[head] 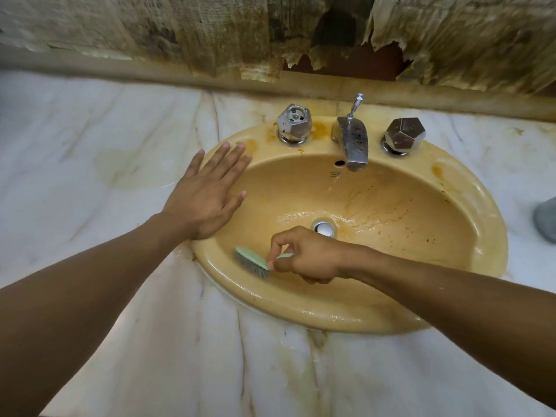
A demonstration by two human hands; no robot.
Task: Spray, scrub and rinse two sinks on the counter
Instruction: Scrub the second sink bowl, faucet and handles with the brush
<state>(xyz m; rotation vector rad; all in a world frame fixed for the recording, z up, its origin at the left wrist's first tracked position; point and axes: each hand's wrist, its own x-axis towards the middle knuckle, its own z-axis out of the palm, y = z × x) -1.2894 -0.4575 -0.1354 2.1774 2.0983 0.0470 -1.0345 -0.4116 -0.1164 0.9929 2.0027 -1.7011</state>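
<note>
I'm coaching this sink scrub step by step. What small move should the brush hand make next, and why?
Probably sweep the green brush rightward past the drain. The right hand pinches it at the near-left wall of the sink, while brown streaks and specks sit on the basin's right side. The left hand rests flat on the rim.

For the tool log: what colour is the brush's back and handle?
Pale mint green on the brush, seen in the head view.
</note>
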